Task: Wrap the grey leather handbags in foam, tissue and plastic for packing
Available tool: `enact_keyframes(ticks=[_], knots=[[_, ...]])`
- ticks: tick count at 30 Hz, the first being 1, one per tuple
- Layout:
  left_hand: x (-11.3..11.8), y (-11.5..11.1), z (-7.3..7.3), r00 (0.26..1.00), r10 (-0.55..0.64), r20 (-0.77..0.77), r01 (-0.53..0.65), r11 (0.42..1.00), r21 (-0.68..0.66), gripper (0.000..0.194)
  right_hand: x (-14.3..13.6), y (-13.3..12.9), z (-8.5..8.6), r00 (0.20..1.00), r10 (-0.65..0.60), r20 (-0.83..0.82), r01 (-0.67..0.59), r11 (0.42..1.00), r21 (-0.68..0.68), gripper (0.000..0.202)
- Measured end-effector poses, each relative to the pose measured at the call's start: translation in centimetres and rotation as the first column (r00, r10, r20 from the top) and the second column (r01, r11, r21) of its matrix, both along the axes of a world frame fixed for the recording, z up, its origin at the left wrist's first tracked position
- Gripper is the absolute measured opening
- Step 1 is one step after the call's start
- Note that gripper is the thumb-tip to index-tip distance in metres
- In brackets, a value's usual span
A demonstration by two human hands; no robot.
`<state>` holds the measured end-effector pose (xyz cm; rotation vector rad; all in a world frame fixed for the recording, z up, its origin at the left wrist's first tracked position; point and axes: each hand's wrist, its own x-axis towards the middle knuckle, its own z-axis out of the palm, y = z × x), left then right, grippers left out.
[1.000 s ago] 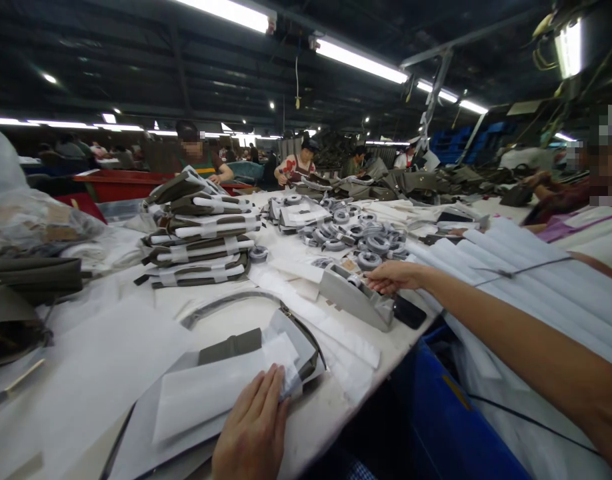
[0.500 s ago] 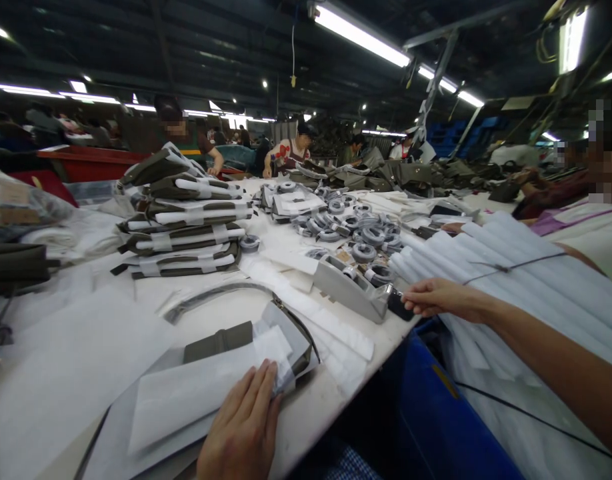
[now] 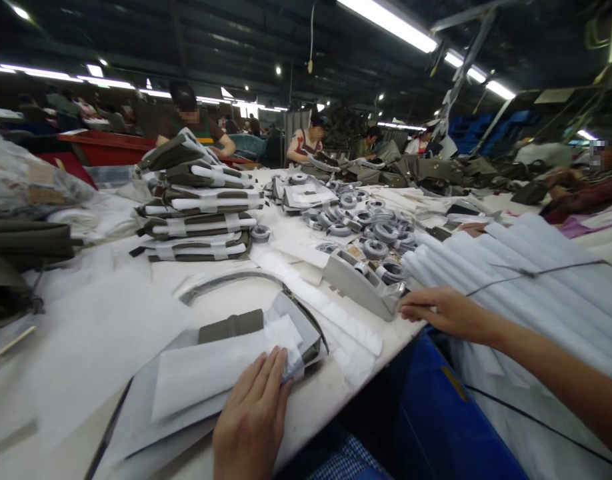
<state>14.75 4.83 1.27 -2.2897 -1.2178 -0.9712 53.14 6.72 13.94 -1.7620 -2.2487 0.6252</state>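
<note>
The left hand (image 3: 253, 413) lies open, fingers together, on a white sheet (image 3: 201, 380) over the grey-green bag (image 3: 231, 327) on the table (image 3: 306, 420). The right hand (image 3: 436, 310) is closed in a pinch at the tape dispenser's (image 3: 359, 283) end; its grip's content is unclear. Tied white rolls (image 3: 511, 267) crowd its far side; coiled rings (image 3: 376, 248) and stacked bags (image 3: 201, 223) stand beyond.

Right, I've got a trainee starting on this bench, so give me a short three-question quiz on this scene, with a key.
1. Which hand rests on the white sheet?
2. True or false: the blue container stands on top of the table.
3. Fill the gap: the grey tape dispenser is nearest the ____ hand.

Key: 1. The left hand. 2. False. 3. Right.
</note>
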Motion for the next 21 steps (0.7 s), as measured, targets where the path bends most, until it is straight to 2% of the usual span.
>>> enact_keyframes(ticks=[3,6,9,12,16,21], knots=[[0.2,-0.3,0.2,0.999,0.029,0.04,-0.026,0.997,-0.074,0.036,-5.7,1.2,1.4,0.956,0.287,0.057,-0.291,0.954,0.071,0.029],[0.3,-0.4,0.1,0.996,0.047,0.078,-0.037,0.991,-0.128,0.036,-11.8,3.6,2.0,0.844,0.523,0.118,-0.53,0.846,0.048,0.024],[0.4,-0.4,-0.3,0.993,0.044,0.108,-0.03,0.99,-0.134,0.034,-17.3,6.6,1.6,0.696,0.664,0.274,-0.689,0.725,-0.003,0.023],[0.5,-0.5,-0.5,0.991,0.038,0.131,-0.021,0.991,-0.132,0.032,-21.4,9.5,0.7,0.535,0.713,0.452,-0.764,0.637,-0.101,0.021],[0.6,-0.6,-0.6,0.987,0.035,0.155,-0.014,0.991,-0.134,0.029,-25.0,11.9,-0.4,0.338,0.767,0.546,-0.751,0.569,-0.334,0.015],[0.7,-0.5,-0.7,0.974,0.07,0.216,-0.027,0.98,-0.196,0.021,-28.2,12.7,-0.8,0.219,0.788,0.575,-0.702,0.537,-0.468,0.01]])
